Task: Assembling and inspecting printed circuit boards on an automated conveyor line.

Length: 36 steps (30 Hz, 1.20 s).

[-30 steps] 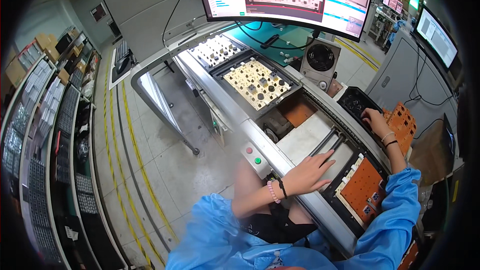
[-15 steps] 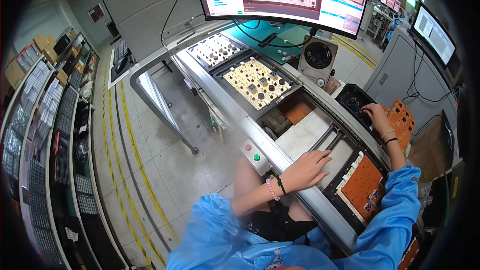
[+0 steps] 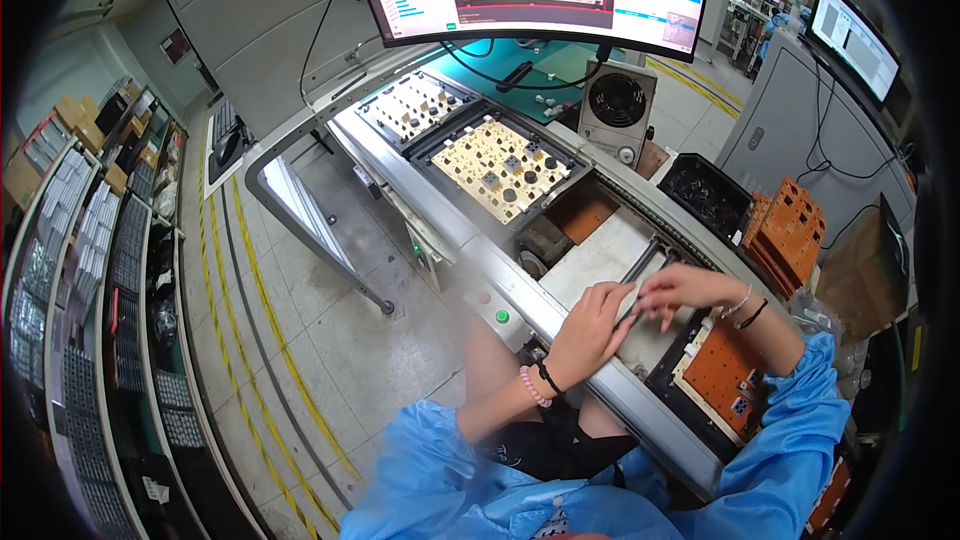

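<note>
Black rod (image 3: 642, 261) points lengthwise away-right by left hand (image 3: 592, 332) and right hand (image 3: 690, 289), grips unclear.

Lying flat in a black frame (image 3: 665, 377): an orange board (image 3: 718, 382), dotted with small holes. Edged in cream along the left. Fitted with small square dark-and-white parts (image 3: 741, 406) toward the lower right. Partly covered at the upper right.
</note>
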Available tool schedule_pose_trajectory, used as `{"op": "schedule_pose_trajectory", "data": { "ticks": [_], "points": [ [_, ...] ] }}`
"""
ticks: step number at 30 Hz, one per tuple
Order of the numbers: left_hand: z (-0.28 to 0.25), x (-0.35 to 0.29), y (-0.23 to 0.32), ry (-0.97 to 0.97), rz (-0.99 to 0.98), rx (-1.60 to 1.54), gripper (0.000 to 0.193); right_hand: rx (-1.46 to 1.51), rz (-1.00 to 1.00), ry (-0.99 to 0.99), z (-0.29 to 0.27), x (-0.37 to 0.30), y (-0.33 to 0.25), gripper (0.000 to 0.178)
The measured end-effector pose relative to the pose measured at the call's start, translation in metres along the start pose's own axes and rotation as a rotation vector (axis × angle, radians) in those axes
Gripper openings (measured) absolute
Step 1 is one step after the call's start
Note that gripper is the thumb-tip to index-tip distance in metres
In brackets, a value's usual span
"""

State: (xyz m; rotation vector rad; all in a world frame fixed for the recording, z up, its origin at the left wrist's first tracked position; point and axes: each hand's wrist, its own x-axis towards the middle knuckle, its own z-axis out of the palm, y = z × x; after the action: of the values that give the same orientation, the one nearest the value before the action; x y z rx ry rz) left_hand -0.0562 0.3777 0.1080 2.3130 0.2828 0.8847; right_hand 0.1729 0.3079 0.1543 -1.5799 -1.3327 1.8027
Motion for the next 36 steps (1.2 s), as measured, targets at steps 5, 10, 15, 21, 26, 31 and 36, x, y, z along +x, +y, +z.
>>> {"op": "schedule_pose_trajectory", "data": {
  "ticks": [5,10,15,21,26,31,36],
  "points": [
    [0.002,-0.004,-0.008,-0.101,0.0,-0.066,0.027,-0.04,0.032,-0.122,0.005,0.016,0.011,0.023],
    [-0.003,-0.005,-0.006,-0.133,-0.032,-0.148,0.02,-0.026,0.001,-0.167,-0.002,0.019,0.028,0.022],
    [-0.006,-0.002,-0.011,-0.104,-0.03,-0.164,0.017,0.009,0.048,-0.097,0.0,0.012,0.012,0.022],
    [-0.01,0.0,-0.009,-0.107,-0.013,-0.115,0.016,0.168,0.077,-0.008,-0.008,0.01,0.016,0.027],
    [-0.015,-0.001,-0.022,-0.168,0.065,-0.114,0.016,0.459,0.0,0.095,-0.032,0.014,0.056,0.027],
    [-0.049,0.012,-0.063,0.085,0.098,0.374,0.015,0.7,-0.043,0.183,-0.028,0.004,0.055,0.026],
    [-0.071,0.02,-0.081,-0.025,-0.17,0.588,0.014,0.696,-0.063,0.224,-0.028,0.008,0.048,0.029]
  ]
}}
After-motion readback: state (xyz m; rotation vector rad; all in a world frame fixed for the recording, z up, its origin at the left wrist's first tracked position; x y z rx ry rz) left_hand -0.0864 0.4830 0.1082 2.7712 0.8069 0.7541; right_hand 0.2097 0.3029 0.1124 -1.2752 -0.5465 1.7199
